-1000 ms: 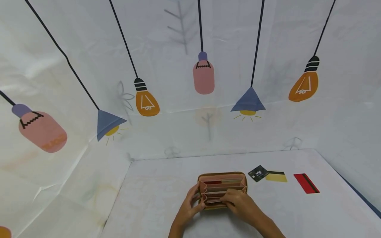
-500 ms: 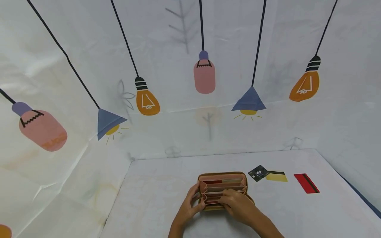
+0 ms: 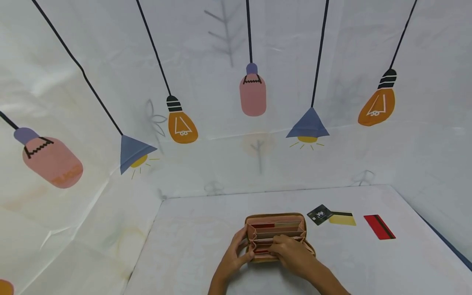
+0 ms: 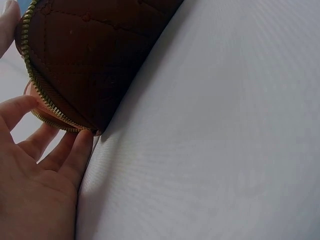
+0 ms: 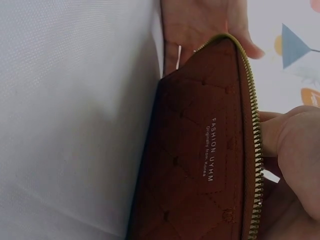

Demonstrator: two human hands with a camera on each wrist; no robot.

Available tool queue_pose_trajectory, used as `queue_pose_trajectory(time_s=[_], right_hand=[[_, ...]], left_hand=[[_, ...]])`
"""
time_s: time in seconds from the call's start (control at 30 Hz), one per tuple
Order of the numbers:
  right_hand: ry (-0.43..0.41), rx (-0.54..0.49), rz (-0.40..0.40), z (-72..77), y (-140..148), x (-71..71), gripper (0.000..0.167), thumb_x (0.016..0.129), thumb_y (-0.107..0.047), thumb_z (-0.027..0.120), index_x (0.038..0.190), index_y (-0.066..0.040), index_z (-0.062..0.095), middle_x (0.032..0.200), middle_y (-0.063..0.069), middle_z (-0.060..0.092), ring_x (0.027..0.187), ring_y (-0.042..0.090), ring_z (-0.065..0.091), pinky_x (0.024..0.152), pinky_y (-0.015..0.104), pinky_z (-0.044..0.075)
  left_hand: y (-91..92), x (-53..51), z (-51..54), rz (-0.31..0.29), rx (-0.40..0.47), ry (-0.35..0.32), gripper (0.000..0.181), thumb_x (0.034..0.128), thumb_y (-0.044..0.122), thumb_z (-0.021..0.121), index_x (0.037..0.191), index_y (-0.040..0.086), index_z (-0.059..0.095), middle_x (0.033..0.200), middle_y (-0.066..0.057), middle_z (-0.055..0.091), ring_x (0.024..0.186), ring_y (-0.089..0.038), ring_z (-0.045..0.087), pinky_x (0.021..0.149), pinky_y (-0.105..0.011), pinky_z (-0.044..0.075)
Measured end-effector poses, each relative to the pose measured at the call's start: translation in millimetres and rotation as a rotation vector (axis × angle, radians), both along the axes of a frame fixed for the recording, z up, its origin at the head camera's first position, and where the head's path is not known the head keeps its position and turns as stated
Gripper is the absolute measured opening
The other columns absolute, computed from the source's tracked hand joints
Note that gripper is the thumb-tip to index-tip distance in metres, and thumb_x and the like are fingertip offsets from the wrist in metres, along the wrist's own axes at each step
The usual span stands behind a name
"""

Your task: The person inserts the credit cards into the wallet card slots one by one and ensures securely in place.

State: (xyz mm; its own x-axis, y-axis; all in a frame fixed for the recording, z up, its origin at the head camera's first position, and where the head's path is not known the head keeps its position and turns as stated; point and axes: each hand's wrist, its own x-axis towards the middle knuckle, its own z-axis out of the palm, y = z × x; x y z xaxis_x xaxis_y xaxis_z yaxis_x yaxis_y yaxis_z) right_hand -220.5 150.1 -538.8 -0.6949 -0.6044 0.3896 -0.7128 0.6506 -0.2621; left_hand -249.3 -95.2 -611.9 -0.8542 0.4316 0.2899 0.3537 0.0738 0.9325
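Observation:
A brown quilted zip-around wallet (image 3: 275, 235) stands unzipped on the white table, its pink accordion compartments spread upward. My left hand (image 3: 233, 255) grips its left end, thumb at the front and fingers along the side; the left wrist view shows the fingertips on the gold zip (image 4: 50, 102). My right hand (image 3: 291, 253) reaches into the front compartment with bent fingers. They appear to pinch a red card (image 3: 261, 251), whose edge shows left of the fingertips. The fingertips themselves are hidden inside. In the right wrist view, the thumb (image 5: 302, 155) is behind the zip edge.
Right of the wallet lie a black Vip card (image 3: 319, 214), a yellow card (image 3: 343, 218) partly beside it, and a red card with a dark stripe (image 3: 380, 227). More card edges (image 3: 263, 225) show in the rear compartment. A white sheet with printed lamps (image 3: 253, 94) hangs behind.
My right hand has slid slightly left along the front compartment, and a red card edge has come into sight by its fingertips. My left hand has kept its hold on the wallet.

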Motion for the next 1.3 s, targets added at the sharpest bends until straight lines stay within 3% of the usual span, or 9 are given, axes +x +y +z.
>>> queue_pose_trajectory(time_s=[0.27, 0.9, 1.3], right_hand=[[-0.006, -0.02, -0.019, -0.6, -2.5, -1.2, 0.011, 0.086, -0.008, 0.076, 0.085, -0.018, 0.077, 0.079, -0.013, 0.055, 0.074, -0.001, 0.048, 0.061, 0.016, 0.049], [-0.06, -0.051, -0.086, 7.3, -9.9, -1.4, 0.009, 0.085, -0.005, 0.076, 0.082, -0.013, 0.076, 0.078, -0.01, 0.055, 0.072, 0.001, 0.048, 0.06, 0.02, 0.047], [-0.171, -0.028, -0.152, 8.5, -13.1, -1.4, 0.005, 0.087, -0.012, 0.075, 0.083, -0.012, 0.078, 0.081, -0.01, 0.059, 0.076, 0.005, 0.054, 0.063, 0.025, 0.05]], left_hand=[[0.2, -0.5, -1.6, -0.007, 0.01, 0.033, 0.078, 0.0947, 0.008, 0.067, 0.159, 0.01, 0.024, 0.159, -0.02, 0.03, 0.143, -0.01, 0.037, 0.115, -0.031, 0.04], [1.8, 0.4, 0.4, 0.008, 0.015, -0.002, 0.076, 0.0955, 0.009, 0.066, 0.159, 0.013, 0.026, 0.159, -0.017, 0.031, 0.141, -0.007, 0.038, 0.114, -0.028, 0.04], [1.6, 0.8, 1.4, 0.003, 0.015, 0.001, 0.076, 0.0952, 0.007, 0.066, 0.159, 0.012, 0.025, 0.159, -0.018, 0.03, 0.141, -0.007, 0.038, 0.115, -0.029, 0.04]])
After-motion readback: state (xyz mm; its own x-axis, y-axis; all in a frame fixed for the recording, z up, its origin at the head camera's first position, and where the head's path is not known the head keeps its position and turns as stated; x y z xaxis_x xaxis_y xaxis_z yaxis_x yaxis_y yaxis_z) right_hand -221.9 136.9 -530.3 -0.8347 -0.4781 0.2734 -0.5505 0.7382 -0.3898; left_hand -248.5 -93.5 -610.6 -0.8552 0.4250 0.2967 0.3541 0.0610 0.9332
